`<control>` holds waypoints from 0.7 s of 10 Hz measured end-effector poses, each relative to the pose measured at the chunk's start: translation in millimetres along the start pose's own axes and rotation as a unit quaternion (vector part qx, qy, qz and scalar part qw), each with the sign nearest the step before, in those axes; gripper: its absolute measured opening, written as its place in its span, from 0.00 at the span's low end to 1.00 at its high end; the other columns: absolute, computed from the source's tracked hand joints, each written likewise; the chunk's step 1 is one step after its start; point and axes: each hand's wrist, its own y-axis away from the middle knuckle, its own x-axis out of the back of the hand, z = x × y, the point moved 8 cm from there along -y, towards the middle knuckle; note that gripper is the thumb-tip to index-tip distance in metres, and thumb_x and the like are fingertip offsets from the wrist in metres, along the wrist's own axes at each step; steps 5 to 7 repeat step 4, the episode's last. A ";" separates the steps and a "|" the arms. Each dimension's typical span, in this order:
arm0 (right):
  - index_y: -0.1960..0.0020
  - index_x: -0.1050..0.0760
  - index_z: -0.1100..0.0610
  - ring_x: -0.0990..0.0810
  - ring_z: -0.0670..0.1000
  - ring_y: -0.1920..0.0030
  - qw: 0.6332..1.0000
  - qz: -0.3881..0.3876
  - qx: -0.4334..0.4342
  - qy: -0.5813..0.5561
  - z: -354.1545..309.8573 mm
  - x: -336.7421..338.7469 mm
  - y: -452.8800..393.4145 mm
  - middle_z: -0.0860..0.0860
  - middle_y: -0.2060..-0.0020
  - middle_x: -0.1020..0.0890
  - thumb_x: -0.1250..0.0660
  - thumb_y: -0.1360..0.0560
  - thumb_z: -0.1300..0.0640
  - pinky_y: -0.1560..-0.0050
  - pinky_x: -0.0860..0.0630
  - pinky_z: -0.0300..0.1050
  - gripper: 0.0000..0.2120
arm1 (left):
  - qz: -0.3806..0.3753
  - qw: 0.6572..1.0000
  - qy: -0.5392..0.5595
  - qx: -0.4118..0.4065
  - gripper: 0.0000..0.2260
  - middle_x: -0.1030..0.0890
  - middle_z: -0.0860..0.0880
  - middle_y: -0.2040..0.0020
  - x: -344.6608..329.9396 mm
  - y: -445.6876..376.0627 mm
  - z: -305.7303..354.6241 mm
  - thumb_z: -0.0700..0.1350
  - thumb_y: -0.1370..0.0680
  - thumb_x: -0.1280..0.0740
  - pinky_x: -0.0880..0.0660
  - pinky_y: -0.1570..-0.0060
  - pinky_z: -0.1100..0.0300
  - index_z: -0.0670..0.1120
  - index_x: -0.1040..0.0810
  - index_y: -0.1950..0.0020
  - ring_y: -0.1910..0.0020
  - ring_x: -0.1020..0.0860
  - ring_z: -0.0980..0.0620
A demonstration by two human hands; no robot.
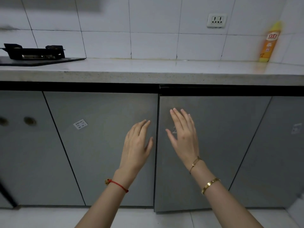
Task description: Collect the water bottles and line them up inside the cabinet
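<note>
The grey cabinet under the counter fills the head view. My left hand [137, 143] lies with straight fingers against the left door [98, 145], near its right edge. My right hand [183, 134] is flat with spread fingers on the right door [222, 153], which stands slightly proud of its neighbours at the bottom. No water bottle is in view. The cabinet's inside is hidden behind the doors.
A pale stone counter [148, 69] runs above the doors. A black gas stove [34, 54] sits at its left end, and a yellow-orange detergent bottle [269, 43] stands at the right. A wall socket [216, 20] is on the white tiles. Pale floor tiles lie below.
</note>
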 end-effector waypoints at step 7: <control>0.34 0.26 0.59 0.26 0.52 0.41 0.993 -0.023 -0.072 -0.088 -6.4 74.1 93.7 0.52 0.44 0.20 0.33 0.23 0.54 0.39 0.29 0.46 0.19 | -0.009 0.999 0.014 -0.047 0.16 0.20 0.51 0.40 72.4 70.1 24.0 0.46 0.21 0.33 0.27 0.40 0.55 0.47 0.25 0.34 0.40 0.23 0.51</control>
